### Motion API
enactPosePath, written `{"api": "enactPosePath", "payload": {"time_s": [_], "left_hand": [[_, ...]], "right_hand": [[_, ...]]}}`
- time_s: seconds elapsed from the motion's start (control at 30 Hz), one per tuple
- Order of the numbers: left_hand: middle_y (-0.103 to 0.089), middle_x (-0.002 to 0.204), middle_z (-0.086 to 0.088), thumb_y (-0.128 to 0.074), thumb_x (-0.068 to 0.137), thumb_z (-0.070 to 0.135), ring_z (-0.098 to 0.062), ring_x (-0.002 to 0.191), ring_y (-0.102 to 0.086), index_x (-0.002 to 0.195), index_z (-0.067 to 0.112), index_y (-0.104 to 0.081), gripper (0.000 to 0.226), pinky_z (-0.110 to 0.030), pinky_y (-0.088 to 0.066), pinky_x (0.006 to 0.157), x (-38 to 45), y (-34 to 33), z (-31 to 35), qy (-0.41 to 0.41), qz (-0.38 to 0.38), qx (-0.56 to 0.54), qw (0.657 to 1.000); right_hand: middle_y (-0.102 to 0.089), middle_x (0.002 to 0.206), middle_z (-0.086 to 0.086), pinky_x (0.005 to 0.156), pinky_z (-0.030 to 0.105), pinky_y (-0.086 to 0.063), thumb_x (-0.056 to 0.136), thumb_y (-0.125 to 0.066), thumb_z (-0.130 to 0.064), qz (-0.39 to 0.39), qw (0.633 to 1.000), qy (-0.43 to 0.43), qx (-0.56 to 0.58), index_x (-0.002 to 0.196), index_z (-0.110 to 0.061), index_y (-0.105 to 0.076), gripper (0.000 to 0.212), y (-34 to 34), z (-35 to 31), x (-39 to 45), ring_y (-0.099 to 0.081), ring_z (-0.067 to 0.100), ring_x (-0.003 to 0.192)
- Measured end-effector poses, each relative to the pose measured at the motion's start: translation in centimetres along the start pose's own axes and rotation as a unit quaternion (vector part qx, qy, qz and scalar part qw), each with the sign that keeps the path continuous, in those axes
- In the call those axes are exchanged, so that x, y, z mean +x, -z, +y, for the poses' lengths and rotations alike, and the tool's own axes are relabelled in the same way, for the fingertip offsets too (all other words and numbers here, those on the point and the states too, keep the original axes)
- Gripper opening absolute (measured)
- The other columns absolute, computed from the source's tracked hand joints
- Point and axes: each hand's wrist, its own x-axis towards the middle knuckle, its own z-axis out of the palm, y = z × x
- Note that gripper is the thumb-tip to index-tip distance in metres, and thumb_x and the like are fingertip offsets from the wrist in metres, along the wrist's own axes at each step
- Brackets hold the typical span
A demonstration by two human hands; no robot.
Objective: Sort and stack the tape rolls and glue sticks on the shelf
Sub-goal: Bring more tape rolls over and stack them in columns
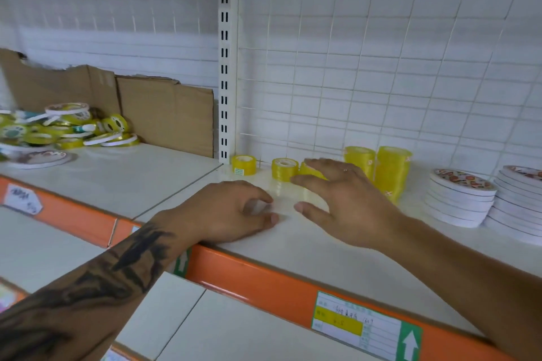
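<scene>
Small yellow tape rolls stand at the back of the white shelf (308, 246): one roll (244, 165) by the upright post, a second roll (284, 169) to its right, a third roll (308, 170) partly behind my fingers. Two tall stacks of yellow tape (391, 170) rise further right. My right hand (343, 202) hovers with fingers spread, fingertips at the third roll. My left hand (231, 211) rests near the shelf's front edge, fingers loosely curled, holding nothing. A loose heap of flat tape rolls (70, 129) lies on the left shelf bay.
Two stacks of wide white tape discs (460, 199) stand at the right. Brown cardboard (164, 114) leans against the back on the left. A white slotted post (225, 67) divides the bays. An orange price rail (264, 281) with labels runs along the front edge.
</scene>
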Motion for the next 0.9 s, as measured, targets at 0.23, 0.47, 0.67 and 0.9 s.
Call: {"api": "enactPosePath", "payload": {"time_s": [0.23,0.47,0.67,0.9], "left_hand": [[-0.063,0.133,0.02,-0.037,0.062,0.099,-0.011,0.124,-0.057,0.12,0.054,-0.064,0.078,-0.041,-0.043,0.111,-4.5,2.6,-6.5,0.133,0.1,-0.029,0.986],[-0.044,0.154,0.023,-0.023,0.07,0.101,-0.01,0.144,-0.039,0.137,0.059,-0.05,0.084,-0.046,-0.025,0.122,-8.6,6.2,-14.0,0.183,0.083,0.037,0.979],[-0.05,0.148,0.021,-0.025,0.07,0.096,-0.012,0.136,-0.047,0.137,0.055,-0.051,0.083,-0.048,-0.032,0.119,-10.6,10.3,-23.8,0.202,0.119,0.059,0.97],[-0.059,0.117,0.022,-0.042,0.068,0.092,-0.015,0.126,-0.052,0.098,0.063,-0.058,0.045,-0.055,-0.034,0.112,-11.4,15.1,-36.5,0.199,0.12,0.117,0.966]], "right_hand": [[-0.004,0.168,-0.02,0.127,0.038,-0.008,0.078,-0.024,-0.089,-0.142,0.98,0.005,0.143,0.15,-0.066,-0.016,0.076,-0.1,-2.7,-0.1,-0.001,0.004,0.155],[0.003,0.167,-0.024,0.127,0.033,-0.003,0.076,-0.018,-0.089,-0.19,0.976,0.014,0.101,0.147,-0.07,-0.008,0.074,1.1,-5.6,1.5,0.006,0.001,0.154],[-0.01,0.165,-0.023,0.121,0.021,-0.01,0.079,-0.023,-0.085,-0.189,0.977,0.053,0.079,0.151,-0.062,-0.017,0.076,0.2,-13.1,10.3,-0.007,0.0,0.152],[-0.037,0.154,-0.024,0.115,0.032,-0.036,0.077,-0.028,-0.091,-0.144,0.976,0.092,0.135,0.147,-0.05,-0.036,0.081,-4.7,-23.1,24.0,-0.036,0.001,0.139]]}}
